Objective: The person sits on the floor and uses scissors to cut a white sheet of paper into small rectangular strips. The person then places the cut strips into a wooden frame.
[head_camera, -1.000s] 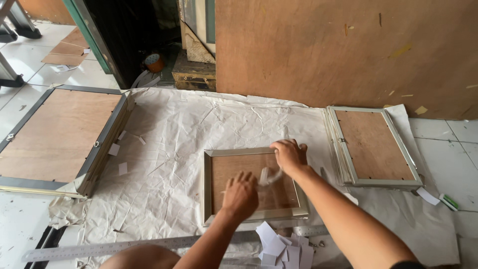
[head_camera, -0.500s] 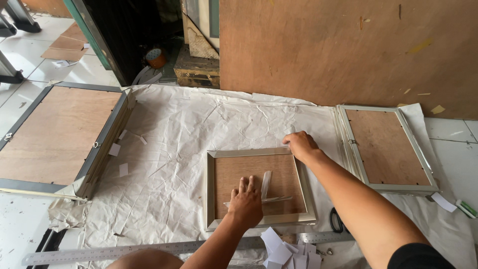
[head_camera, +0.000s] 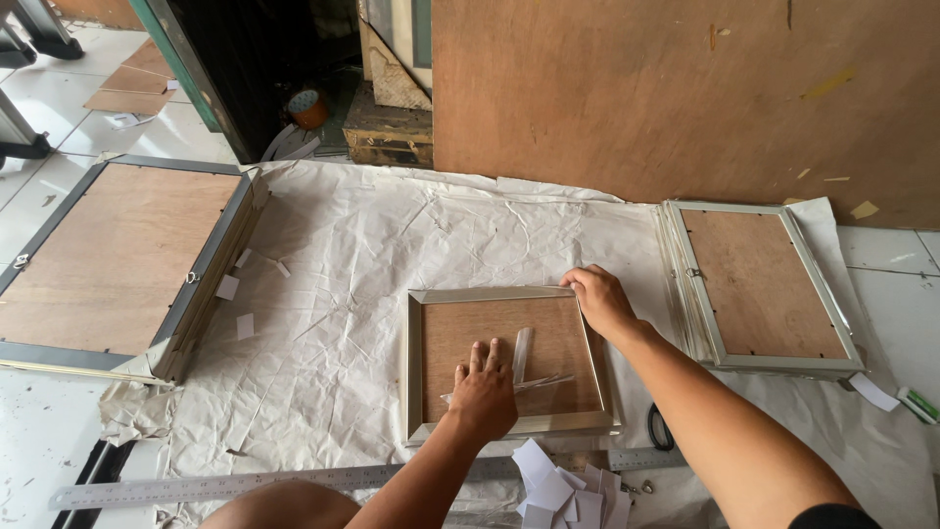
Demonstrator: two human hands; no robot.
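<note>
A small silver picture frame [head_camera: 431,296] lies face down on crumpled white paper, its brown backing board up. My left hand [head_camera: 484,392] presses flat on the backing board near the frame's lower middle. Just right of its fingers lies a strip of clear tape [head_camera: 522,355]. My right hand [head_camera: 599,299] rests on the frame's upper right corner, fingers curled over the edge. Neither hand holds anything loose.
A stack of similar silver frames [head_camera: 764,286] lies to the right, a large dark frame [head_camera: 117,257] to the left. A metal ruler [head_camera: 235,484], white paper scraps [head_camera: 563,490] and black scissors [head_camera: 662,428] lie near the front. A plywood sheet [head_camera: 685,88] stands behind.
My right hand moved from the middle of the backing board to the frame's upper right corner. My left hand stayed pressed on the board. The view shifted slightly.
</note>
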